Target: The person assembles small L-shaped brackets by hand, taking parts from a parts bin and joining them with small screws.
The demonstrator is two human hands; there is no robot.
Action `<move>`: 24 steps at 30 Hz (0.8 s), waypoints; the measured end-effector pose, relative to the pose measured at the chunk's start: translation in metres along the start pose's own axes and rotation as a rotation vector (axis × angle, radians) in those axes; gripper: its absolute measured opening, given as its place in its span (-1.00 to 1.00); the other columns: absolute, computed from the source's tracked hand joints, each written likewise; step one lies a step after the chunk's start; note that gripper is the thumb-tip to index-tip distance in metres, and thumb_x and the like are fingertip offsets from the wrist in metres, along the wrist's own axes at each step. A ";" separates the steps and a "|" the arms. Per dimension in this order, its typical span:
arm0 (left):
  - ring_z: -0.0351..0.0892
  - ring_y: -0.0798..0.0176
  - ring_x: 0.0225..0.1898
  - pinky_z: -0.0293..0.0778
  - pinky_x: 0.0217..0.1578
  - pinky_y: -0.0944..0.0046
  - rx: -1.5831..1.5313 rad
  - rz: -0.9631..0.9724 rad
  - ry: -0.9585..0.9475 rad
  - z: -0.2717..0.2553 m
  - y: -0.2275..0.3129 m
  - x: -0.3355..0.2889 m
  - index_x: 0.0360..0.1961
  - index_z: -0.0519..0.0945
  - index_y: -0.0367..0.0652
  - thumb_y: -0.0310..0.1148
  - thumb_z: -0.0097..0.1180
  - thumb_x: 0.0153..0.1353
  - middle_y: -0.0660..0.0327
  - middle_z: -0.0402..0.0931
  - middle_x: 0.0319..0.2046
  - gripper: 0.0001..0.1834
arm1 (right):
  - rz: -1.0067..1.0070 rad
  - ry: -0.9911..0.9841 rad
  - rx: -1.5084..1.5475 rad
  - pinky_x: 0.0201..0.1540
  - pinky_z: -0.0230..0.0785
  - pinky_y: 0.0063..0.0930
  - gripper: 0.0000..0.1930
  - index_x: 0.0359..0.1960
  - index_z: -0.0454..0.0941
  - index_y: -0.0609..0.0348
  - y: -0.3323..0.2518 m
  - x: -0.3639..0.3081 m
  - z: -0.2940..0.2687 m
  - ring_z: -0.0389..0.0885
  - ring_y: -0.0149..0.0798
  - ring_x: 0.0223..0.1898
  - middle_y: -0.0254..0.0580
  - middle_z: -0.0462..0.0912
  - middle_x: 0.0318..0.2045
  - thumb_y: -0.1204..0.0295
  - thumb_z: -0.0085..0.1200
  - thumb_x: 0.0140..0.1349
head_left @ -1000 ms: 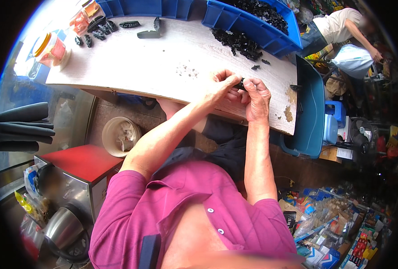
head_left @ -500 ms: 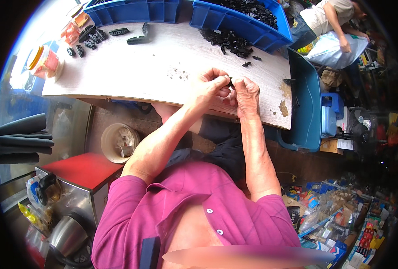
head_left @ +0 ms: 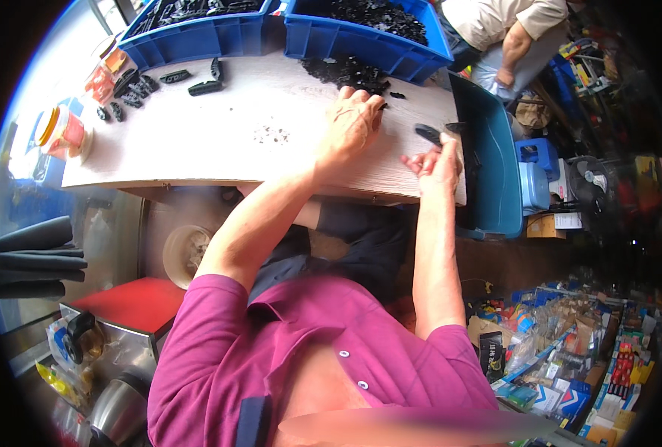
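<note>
My left hand (head_left: 352, 125) reaches over the table, curled downward at the near edge of a loose pile of small black plastic parts (head_left: 346, 73). Its fingertips are hidden, and a bit of black shows beside them. Farther right, my right hand (head_left: 440, 165) is near the table's right end, thumb and fingers apart. Just beyond its fingertips is a dark oblong plastic piece (head_left: 427, 134); whether it lies on the table or is in the air I cannot tell. A teal bin (head_left: 495, 123) stands against that end of the table, with another black piece (head_left: 456, 127) at its rim.
Two blue crates, a left one (head_left: 197, 46) and a right one (head_left: 361, 41), hold black parts at the back. Several black pieces (head_left: 133, 89) and a lidded plastic jar (head_left: 62, 132) are on the left. A co-worker (head_left: 499, 37) stands beyond the bin with a pale sack.
My hands were together over a small black part; now they are apart. The left went forward to the pile, the right outward toward the bin. A dark oblong piece now shows by the right hand.
</note>
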State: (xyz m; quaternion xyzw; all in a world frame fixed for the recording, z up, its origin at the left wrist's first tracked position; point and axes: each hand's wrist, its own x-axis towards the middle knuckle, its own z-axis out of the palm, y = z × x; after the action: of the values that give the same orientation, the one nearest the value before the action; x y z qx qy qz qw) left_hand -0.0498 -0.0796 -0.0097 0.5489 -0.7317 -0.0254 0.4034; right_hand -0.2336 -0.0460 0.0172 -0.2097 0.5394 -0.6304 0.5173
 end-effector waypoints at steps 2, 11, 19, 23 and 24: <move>0.45 0.06 -0.11 0.42 -0.15 0.07 0.088 0.045 -0.046 0.009 -0.002 0.007 -0.30 0.62 0.00 -0.39 0.11 0.05 0.21 0.55 -0.30 -0.84 | -0.038 0.184 0.018 -0.42 0.60 0.11 -0.65 -0.36 0.38 0.25 -0.022 0.004 -0.004 0.42 -0.24 -0.72 -0.28 0.19 -0.86 0.16 0.07 0.18; 0.61 0.03 -0.40 0.51 -0.33 0.18 -0.328 -0.190 -0.168 0.008 0.009 0.005 -0.35 0.62 -0.15 -0.45 0.10 0.06 0.09 0.62 -0.42 -0.87 | 0.002 -0.197 -0.203 -0.48 0.59 -0.03 -0.70 -0.19 0.51 0.11 -0.007 0.010 -0.015 0.49 -0.28 -0.74 -0.33 0.36 -0.83 0.26 0.27 0.13; 0.55 0.43 -0.49 0.53 -0.43 0.47 -1.591 -0.783 -0.338 -0.016 0.005 -0.029 -0.32 0.56 -0.27 -0.41 0.21 0.18 0.22 0.55 -0.47 -0.86 | -0.069 -0.557 -0.313 -0.68 0.39 -0.55 -0.73 -0.18 0.54 0.23 0.026 -0.008 0.017 0.30 -0.51 -0.83 -0.37 0.42 -0.79 0.35 0.25 0.16; 0.54 0.41 -0.48 0.54 -0.42 0.43 -1.620 -0.785 -0.356 -0.022 0.015 -0.041 -0.28 0.53 -0.26 -0.43 0.19 0.20 0.21 0.54 -0.44 -0.86 | -0.072 -0.508 -0.266 -0.71 0.30 -0.59 -0.77 -0.22 0.54 0.25 0.029 -0.010 0.014 0.29 -0.52 -0.82 -0.38 0.43 -0.77 0.39 0.24 0.17; 0.54 0.39 -0.49 0.55 -0.42 0.42 -1.663 -0.808 -0.305 -0.021 0.018 -0.044 -0.28 0.52 -0.26 -0.44 0.17 0.21 0.20 0.53 -0.44 -0.87 | -0.115 -0.528 -0.293 -0.71 0.30 -0.58 -0.77 -0.22 0.54 0.25 0.028 -0.011 0.015 0.30 -0.53 -0.80 -0.40 0.44 -0.75 0.40 0.25 0.16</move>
State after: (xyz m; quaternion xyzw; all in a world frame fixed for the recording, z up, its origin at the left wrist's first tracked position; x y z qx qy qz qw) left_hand -0.0480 -0.0277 -0.0119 0.2874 -0.2774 -0.7506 0.5264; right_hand -0.2055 -0.0402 0.0002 -0.4687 0.4588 -0.4979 0.5674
